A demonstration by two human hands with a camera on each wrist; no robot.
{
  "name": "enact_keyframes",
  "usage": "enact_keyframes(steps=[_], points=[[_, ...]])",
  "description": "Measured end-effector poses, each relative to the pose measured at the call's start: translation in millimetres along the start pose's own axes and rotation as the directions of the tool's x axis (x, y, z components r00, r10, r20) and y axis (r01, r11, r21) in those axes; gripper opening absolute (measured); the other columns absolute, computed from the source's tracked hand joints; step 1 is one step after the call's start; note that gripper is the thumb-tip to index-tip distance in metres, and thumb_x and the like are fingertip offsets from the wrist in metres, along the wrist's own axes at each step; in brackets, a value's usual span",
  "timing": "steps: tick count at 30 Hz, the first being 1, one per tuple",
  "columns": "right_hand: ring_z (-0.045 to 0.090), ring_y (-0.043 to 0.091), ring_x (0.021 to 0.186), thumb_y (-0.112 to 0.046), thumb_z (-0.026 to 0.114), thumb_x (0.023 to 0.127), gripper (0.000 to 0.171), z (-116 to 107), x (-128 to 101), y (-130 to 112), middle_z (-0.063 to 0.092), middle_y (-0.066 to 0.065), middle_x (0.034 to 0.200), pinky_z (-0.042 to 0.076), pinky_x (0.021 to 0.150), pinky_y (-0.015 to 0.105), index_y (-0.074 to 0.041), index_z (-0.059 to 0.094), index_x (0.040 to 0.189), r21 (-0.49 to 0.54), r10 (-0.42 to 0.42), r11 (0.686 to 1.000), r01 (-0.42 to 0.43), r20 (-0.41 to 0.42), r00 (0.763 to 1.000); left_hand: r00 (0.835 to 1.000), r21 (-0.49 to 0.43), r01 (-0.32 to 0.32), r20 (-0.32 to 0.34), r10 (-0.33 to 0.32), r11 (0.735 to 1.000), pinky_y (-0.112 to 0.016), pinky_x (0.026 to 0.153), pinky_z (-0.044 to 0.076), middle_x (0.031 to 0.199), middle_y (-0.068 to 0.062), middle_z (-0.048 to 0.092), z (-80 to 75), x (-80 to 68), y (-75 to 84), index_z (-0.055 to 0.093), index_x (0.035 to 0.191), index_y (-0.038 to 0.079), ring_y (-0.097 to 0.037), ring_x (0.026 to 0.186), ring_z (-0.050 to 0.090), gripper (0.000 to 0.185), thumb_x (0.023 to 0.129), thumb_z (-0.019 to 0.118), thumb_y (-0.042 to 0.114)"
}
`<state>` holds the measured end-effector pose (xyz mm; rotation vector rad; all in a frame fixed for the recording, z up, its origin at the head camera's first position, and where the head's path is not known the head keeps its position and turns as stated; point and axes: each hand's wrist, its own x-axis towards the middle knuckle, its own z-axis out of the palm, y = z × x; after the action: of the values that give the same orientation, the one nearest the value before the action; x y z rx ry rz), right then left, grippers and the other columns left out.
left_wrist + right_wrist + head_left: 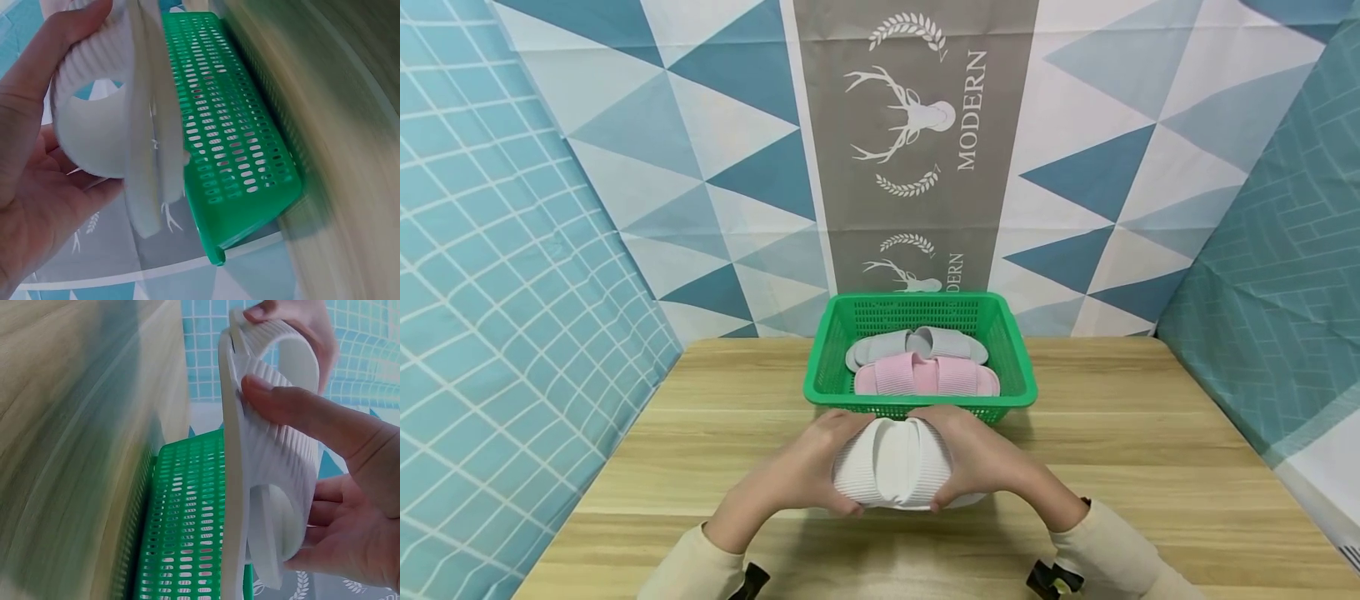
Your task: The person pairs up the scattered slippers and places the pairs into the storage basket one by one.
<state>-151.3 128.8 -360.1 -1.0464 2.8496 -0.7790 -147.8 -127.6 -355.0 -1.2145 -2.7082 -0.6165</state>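
Observation:
A pair of white slippers (895,462) with ribbed straps is held above the table, just in front of the green basket. My left hand (812,467) grips the left strap, thumb low and fingers over the top. On the other side my right hand (977,454) grips the right strap the same way. The left wrist view shows the white slippers (144,156) edge-on, their soles close together. In the right wrist view the right thumb presses on the ribbed strap (275,450), and the other hand appears beyond it.
The green plastic basket (921,401) stands at the back middle of the wooden table (722,417). Inside lie pink slippers (925,377) at the front and grey slippers (883,343) behind them. Patterned sheets (917,192) hang behind the table and at both sides.

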Motion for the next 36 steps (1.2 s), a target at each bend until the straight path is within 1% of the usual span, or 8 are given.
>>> enact_keyframes(steps=[3,6,13,20,25,29,32,36], points=[[0.055,0.018,0.11,-0.031,0.096,0.043,0.098,1.2,2.1,0.5,0.063,0.001,0.12,0.049,0.094,0.041,-0.006,0.054,0.128,0.003,-0.007,1.0,0.007,-0.04,0.999,0.998,0.026,-0.051,-0.047,0.052,0.998,-0.039,0.092,0.051,0.12,-0.008,0.065,0.3,3.0,-0.3,0.052,0.129,0.002,-0.026,0.112,0.055,0.095,0.048,0.091,0.031],[0.055,0.018,0.109,-0.031,0.096,0.043,0.098,3.3,3.5,0.3,0.063,0.001,0.12,0.048,0.094,0.041,-0.006,0.054,0.128,0.009,-0.01,1.0,0.011,-0.051,0.999,0.996,0.034,-0.057,-0.06,0.059,0.998,-0.038,0.092,0.051,0.117,-0.006,0.066,-0.5,4.0,-0.3,0.054,0.127,0.003,-0.024,0.11,0.056,0.093,0.047,0.092,0.031],[0.055,0.018,0.111,-0.032,0.095,0.045,0.099,4.3,2.3,1.9,0.062,0.001,0.123,0.048,0.095,0.041,-0.007,0.053,0.131,0.036,0.008,0.999,-0.006,-0.042,0.999,1.0,-0.032,0.023,-0.02,-0.024,0.999,-0.04,0.093,0.051,0.129,-0.004,0.059,0.8,-1.0,-2.6,0.049,0.136,0.01,-0.023,0.12,0.052,0.099,0.05,0.092,0.033],[0.056,0.016,0.11,-0.036,0.094,0.048,0.097,0.6,-0.6,8.1,0.062,-0.001,0.123,0.05,0.094,0.039,-0.009,0.052,0.132,0.05,0.006,0.999,-0.004,-0.046,0.999,0.998,-0.162,0.053,-0.033,-0.059,0.985,-0.047,0.102,0.047,0.146,-0.007,0.046,-3.4,-12.2,-8.4,0.041,0.144,0.009,-0.027,0.134,0.045,0.105,0.057,0.09,0.042],[0.057,0.016,0.11,-0.036,0.094,0.048,0.097,-3.6,-4.3,13.9,0.061,-0.001,0.124,0.05,0.093,0.037,-0.009,0.052,0.132,0.043,0.004,0.999,-0.001,-0.066,0.998,0.99,-0.246,0.102,-0.071,-0.123,0.964,-0.053,0.105,0.043,0.145,-0.007,0.05,-7.1,-21.6,-18.7,0.045,0.142,0.01,-0.03,0.135,0.046,0.084,0.071,0.083,0.037],[0.058,0.016,0.111,-0.037,0.094,0.048,0.099,-6.4,-7.3,17.7,0.061,0.0,0.126,0.05,0.093,0.038,-0.008,0.051,0.133,0.023,0.006,1.0,-0.005,-0.073,0.997,0.969,-0.294,0.191,-0.098,-0.228,0.937,-0.052,0.104,0.044,0.141,-0.005,0.055,-6.4,-28.1,-27.3,0.052,0.138,0.015,-0.029,0.132,0.051,0.054,0.089,0.066,0.032],[0.058,0.018,0.113,-0.038,0.093,0.048,0.1,-7.8,-8.6,19.3,0.061,0.001,0.128,0.05,0.095,0.04,-0.008,0.051,0.134,0.015,0.005,1.0,-0.004,-0.075,0.997,0.942,-0.374,0.265,-0.098,-0.322,0.889,-0.048,0.102,0.047,0.136,-0.009,0.059,-4.1,-29.5,-32.3,0.055,0.135,0.012,-0.03,0.125,0.057,0.044,0.095,0.059,0.03],[0.057,0.019,0.116,-0.039,0.093,0.048,0.101,-8.9,-9.3,20.0,0.06,0.002,0.13,0.05,0.097,0.041,-0.008,0.051,0.134,0.01,-0.002,1.0,0.003,-0.08,0.997,0.906,-0.472,0.347,-0.054,-0.419,0.811,-0.037,0.094,0.054,0.13,-0.015,0.063,-2.0,-29.4,-35.2,0.058,0.132,0.007,-0.029,0.117,0.062,0.043,0.095,0.058,0.029]])
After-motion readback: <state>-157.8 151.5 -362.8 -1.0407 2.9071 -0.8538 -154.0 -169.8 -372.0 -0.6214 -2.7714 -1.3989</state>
